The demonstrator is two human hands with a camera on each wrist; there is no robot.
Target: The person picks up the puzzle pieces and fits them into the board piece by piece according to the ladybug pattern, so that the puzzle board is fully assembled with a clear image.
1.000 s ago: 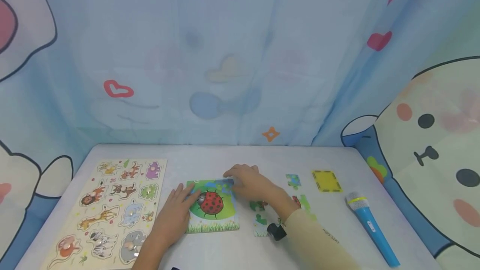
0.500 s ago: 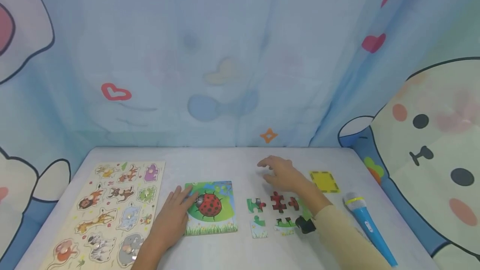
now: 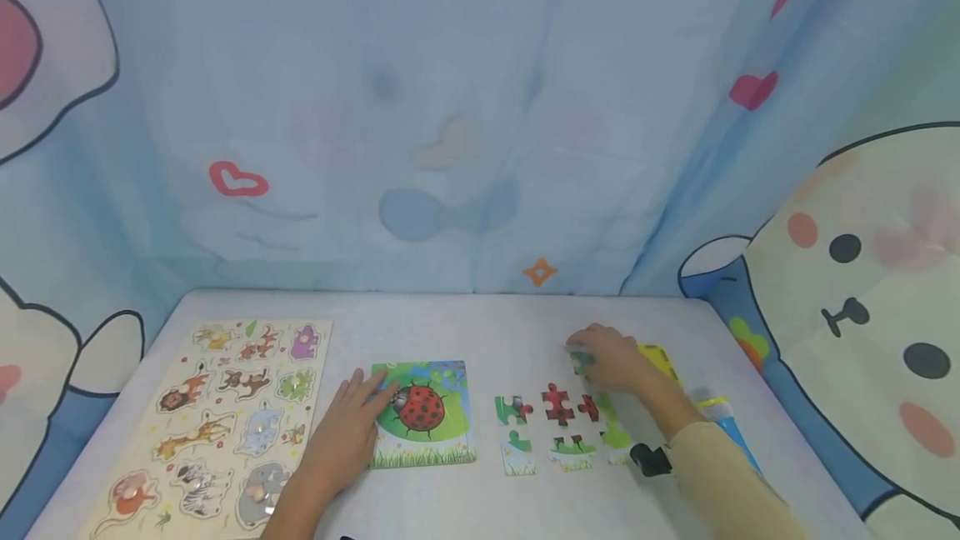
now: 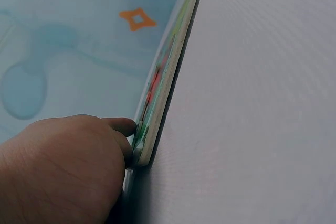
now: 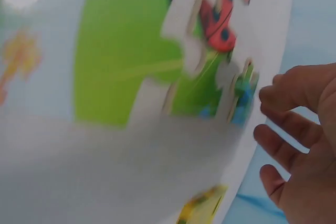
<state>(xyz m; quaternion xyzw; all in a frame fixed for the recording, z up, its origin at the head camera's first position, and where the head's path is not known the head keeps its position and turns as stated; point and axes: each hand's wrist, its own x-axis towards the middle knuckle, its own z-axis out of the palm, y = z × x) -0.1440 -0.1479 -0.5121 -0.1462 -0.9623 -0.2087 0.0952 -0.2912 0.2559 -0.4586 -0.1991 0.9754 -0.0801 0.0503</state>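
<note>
On the pale surface (image 3: pixel 420 511), right of the frame's centre, a blue-green puzzle piece (image 3: pixel 579 359) lies just left of my bent, empty right hand (image 3: pixel 613 359); my straight-fingered left hand (image 3: pixel 343 432) is farther

Puzzle piece (image 3: pixel 578 358) partly hidden, microphone (image 3: pixel 726 414) partly covered

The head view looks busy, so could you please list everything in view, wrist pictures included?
Table: one, white, foreground.
Curtain: one, pale blue, behind the table.
Animal board: one, pale with multicoloured animals, left.
Ladybug picture: one, mostly red and green, centre.
Puzzle pieces: about seven, red, green and blue, right of centre.
Yellow square: one, yellow, right, partly hidden.
Microphone: one, blue and grey, far right, partly hidden.
Sleeve: one, cream, lower right.
Black object: one, black, beside the sleeve.
Left hand: one, bare, on the ladybug picture.
Right hand: one, bare, fingers at the farthest puzzle piece.
</note>
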